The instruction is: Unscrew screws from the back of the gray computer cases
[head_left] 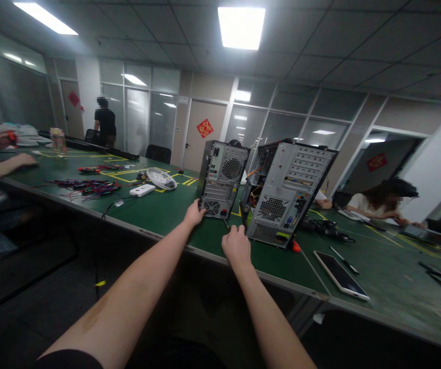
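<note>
Two computer cases stand upright on the green table (155, 210), their rear panels facing me. My left hand (195, 213) is at the lower left edge of the smaller case (226, 174), its fingers closed around that corner. Just in front of the same case, my right hand (237, 246) is closed on a thin screwdriver (226, 226), whose shaft points up at the case's bottom edge; most of its handle is hidden in the fingers. To the right is the larger case (292, 197), with its side open and wires showing inside.
Left of the cases lie a white round basket (161, 178), a white device (142, 190) and bundled wires (89, 187). A phone (341, 275), a pen-like tool (344, 260) and black cables (328, 229) lie right. People sit at both sides; another person (105, 123) stands behind.
</note>
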A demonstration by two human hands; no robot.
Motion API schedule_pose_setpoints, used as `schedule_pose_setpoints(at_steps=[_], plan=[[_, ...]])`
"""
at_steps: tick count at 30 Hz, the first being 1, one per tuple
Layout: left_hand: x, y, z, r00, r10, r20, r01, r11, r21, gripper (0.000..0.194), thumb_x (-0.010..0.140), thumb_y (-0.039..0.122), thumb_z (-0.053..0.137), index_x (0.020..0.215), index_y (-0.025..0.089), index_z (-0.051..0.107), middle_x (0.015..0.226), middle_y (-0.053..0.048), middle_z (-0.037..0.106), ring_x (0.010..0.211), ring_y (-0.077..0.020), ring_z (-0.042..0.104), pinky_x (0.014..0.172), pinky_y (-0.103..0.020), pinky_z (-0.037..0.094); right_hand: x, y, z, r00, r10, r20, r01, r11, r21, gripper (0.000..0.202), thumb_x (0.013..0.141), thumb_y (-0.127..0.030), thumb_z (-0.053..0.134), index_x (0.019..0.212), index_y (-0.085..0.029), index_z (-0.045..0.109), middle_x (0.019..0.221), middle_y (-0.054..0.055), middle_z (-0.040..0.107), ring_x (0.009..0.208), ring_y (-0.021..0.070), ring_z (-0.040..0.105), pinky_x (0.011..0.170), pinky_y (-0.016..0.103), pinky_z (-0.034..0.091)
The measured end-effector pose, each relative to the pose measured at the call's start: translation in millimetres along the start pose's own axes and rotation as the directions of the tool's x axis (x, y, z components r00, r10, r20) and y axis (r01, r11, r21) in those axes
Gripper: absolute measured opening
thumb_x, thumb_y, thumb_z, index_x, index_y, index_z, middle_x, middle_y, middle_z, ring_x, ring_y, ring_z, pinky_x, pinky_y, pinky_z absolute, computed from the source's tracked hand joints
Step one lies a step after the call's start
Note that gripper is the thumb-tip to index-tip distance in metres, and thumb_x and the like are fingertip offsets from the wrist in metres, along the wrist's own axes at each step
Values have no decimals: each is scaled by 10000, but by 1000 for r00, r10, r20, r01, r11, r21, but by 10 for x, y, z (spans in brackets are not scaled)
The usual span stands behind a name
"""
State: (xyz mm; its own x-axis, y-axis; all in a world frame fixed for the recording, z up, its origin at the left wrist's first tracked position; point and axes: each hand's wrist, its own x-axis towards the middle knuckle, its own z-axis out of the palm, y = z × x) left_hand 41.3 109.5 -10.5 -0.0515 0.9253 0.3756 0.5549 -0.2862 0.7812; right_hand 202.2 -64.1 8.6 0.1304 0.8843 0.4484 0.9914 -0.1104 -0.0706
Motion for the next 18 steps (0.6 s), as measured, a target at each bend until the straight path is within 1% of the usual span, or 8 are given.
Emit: schedule_pose_setpoints(at_steps=[4, 10, 15, 18], plan=[[-6, 7, -8, 1000, 0, 3, 0, 1000, 1, 639, 932, 252, 695, 1514, 116, 470, 1457, -217, 635, 1368, -297, 611, 1155, -389, 449, -1, -5, -15, 1000, 0, 7, 0, 1000, 3, 239, 1024, -231, 446, 1200, -133, 575, 1190, 145, 552, 913, 217, 722, 723, 291, 507], [-6, 3, -8, 1000, 4, 7, -4, 1000, 3, 637, 933, 253, 693, 1514, 123, 466, 1459, -216, 634, 1371, -301, 608, 1160, -400, 445, 21, -21, -10, 999, 2, 37, -3, 1000, 13, 247, 1014, -217, 438, 1217, -134, 553, 1208, 166, 562, 958, 244, 730, 770, 318, 523], [-1, -1, -6, 1000, 4, 6, -4, 1000, 5, 643, 933, 257, 692, 1518, 123, 462, 1458, -219, 633, 1376, -307, 604, 1162, -408, 445, 55, -23, 8, 997, 15, 81, -17, 999, 27, 307, 1008, -192, 422, 1287, -112, 522, 1151, 179, 633, 996, 278, 737, 795, 334, 531], [7, -11, -2, 1000, 7, 6, -7, 1000, 1, 657, 924, 260, 702, 1521, 138, 458, 1464, -208, 633, 1371, -304, 607, 1163, -409, 443, 60, -20, 8, 995, 21, 100, -25, 999, 37, 294, 1018, -201, 405, 1272, -111, 524, 1120, 179, 669, 994, 285, 742, 798, 339, 534]])
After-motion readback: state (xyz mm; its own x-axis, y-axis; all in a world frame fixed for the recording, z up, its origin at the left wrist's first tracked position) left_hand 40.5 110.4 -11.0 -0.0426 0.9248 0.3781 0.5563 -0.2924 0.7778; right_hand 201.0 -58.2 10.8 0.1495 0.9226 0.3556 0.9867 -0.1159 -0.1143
